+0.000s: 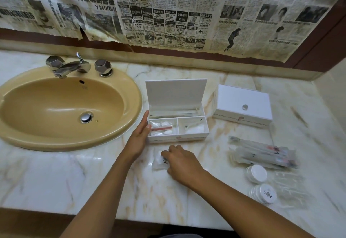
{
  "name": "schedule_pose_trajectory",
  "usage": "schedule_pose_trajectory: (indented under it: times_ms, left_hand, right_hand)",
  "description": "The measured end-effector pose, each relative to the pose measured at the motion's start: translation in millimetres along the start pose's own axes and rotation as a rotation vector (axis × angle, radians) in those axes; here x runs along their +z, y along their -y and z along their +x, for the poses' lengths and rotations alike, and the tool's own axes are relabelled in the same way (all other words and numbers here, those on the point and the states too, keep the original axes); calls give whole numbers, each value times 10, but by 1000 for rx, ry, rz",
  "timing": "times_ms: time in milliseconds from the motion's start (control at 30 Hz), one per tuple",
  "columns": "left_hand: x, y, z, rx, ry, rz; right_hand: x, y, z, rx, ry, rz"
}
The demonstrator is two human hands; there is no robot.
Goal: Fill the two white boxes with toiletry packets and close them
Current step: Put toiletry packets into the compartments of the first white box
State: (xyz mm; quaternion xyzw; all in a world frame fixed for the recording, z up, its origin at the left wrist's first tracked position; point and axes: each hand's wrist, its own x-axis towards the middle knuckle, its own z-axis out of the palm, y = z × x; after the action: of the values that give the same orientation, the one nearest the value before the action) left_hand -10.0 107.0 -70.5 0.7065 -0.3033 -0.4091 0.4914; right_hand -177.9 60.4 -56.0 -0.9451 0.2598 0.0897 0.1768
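right hand (182,160): fingers curling onto packet (159,161) on counter (93,172)
left hand (140,134): fingers straight, pressing against open box (177,117)

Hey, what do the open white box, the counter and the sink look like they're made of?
The open white box looks like rigid plastic or coated board: thin, stiff matt walls and dividers; I can't tell which. The counter seems polished marble or a lookalike: cream with brown veins and glossy reflections. The sink looks like glazed ceramic: smooth tan surface with soft highlights.
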Motion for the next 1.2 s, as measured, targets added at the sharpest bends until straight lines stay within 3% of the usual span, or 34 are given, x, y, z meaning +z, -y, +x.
schedule_pose_trajectory:
  times_ms: [467, 800, 1067, 1200]
  left_hand:
    - [-31, 18, 6, 10, 21, -1]
    - [-26, -8, 7, 24, 21, -16]
    - [-55, -13, 2, 27, 27, 13]
    - [-44, -45, -19, 20, 29, -2]
  right_hand:
    - [-20, -38, 28, 12, -61, -16]
    - [-535, -40, 22, 47, -249, 122]
    - [-1279, -282, 31, 198, -519, 108]
    - [-1230, -488, 76, 263, -475, 35]
